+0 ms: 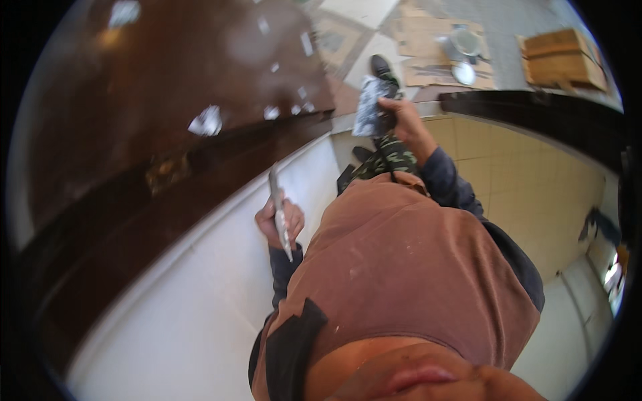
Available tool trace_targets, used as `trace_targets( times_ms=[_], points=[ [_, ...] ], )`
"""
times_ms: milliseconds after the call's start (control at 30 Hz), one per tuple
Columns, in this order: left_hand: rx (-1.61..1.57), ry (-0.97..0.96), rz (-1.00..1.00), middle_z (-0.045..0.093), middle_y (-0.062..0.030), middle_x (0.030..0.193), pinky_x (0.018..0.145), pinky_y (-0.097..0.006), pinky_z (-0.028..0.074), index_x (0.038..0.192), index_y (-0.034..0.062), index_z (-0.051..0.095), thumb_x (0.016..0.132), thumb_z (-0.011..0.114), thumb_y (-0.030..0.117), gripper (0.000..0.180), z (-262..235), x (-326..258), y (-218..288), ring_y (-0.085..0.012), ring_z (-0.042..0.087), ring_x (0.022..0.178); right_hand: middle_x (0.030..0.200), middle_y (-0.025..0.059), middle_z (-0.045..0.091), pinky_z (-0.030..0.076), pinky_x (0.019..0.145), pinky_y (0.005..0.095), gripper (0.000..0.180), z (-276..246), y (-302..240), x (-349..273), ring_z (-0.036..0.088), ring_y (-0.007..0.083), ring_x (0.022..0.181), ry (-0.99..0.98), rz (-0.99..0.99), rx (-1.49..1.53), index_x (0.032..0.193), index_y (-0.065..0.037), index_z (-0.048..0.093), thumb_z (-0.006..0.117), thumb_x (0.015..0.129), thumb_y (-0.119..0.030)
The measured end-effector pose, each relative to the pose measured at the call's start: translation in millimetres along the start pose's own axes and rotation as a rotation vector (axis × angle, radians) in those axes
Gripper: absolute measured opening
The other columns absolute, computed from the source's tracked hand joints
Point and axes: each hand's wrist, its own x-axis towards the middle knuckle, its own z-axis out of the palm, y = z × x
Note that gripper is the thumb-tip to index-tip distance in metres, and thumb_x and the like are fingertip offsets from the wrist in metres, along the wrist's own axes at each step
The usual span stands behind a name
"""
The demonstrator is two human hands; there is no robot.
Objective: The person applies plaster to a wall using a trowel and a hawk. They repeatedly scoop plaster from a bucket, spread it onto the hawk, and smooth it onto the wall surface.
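Two hands, both occupied: our left hand [279, 224] grips a putty knife [279, 210], blade up beside the white wall [200, 294]; our right hand [400, 120] clamps a crumpled grey rag [369, 107], held clear ahead.

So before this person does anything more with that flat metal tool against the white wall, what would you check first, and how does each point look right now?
1. Left hand grips the flat metal tool: ok, fingers are wrapped round it.
2. Tool blade touching the white wall: cannot tell, the contact is not visible.
3. Right hand holds the grey crumpled bag: ok, closed on it.
4. What the bag holds: cannot tell.
5. Footing: cannot tell; only one black shoe shows, far below.
6. Floor below: not ok, cardboard sheets and a wooden crate lie there.
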Motion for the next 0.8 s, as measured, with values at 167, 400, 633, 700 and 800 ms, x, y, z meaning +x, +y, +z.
trace_targets(
  times_ms=[167,400,633,700,800],
  points=[
    [0.031,-0.051,-0.166,0.065,-0.0169,0.072,0.038,-0.029,0.046,0.130,-0.0003,0.054,0.105,0.050,0.023,0.034,-11,57,19,-0.0169,0.053,0.045,0.097,0.0064,0.070,0.055,0.079,0.0328,0.031,-7,-34,-62,0.067,0.0156,0.086,0.312,-0.465,-0.088,0.116,0.001,0.062,0.073,0.088,-0.003],
    [0.245,-0.086,-0.292,0.059,-0.0109,0.067,0.038,-0.027,0.040,0.136,-0.0001,0.055,0.106,0.051,0.025,0.039,3,103,23,-0.0141,0.045,0.043,0.099,0.0194,0.069,0.055,0.074,0.0416,0.099,2,-138,-186,0.069,0.0341,0.083,1.162,-1.423,-0.909,0.158,0.005,0.015,0.079,0.086,-0.017],
    [0.376,0.011,-0.317,0.047,-0.0061,0.061,0.032,-0.027,0.032,0.114,-0.0011,0.056,0.103,0.055,0.024,0.028,43,140,9,-0.0129,0.034,0.041,0.084,0.0236,0.070,0.057,0.064,0.0452,0.111,19,-213,-229,0.071,0.0389,0.073,1.623,-0.819,-1.243,0.159,0.007,-0.009,0.070,0.085,-0.015],
    [0.415,0.062,-0.296,0.047,-0.0066,0.063,0.033,-0.028,0.031,0.104,0.0000,0.055,0.103,0.054,0.025,0.025,56,154,8,-0.0132,0.034,0.041,0.086,0.0270,0.071,0.057,0.067,0.0474,0.110,23,-209,-215,0.072,0.0410,0.075,1.554,-0.712,-1.254,0.159,0.008,-0.009,0.069,0.085,-0.018],
    [0.462,0.144,-0.248,0.048,-0.0076,0.065,0.035,-0.028,0.031,0.099,0.0007,0.054,0.104,0.054,0.025,0.024,77,178,5,-0.0134,0.035,0.043,0.096,0.0345,0.070,0.056,0.079,0.0562,0.112,21,-191,-183,0.071,0.0495,0.084,1.339,-0.754,-1.137,0.160,0.005,-0.009,0.069,0.085,-0.022]
  ],
)
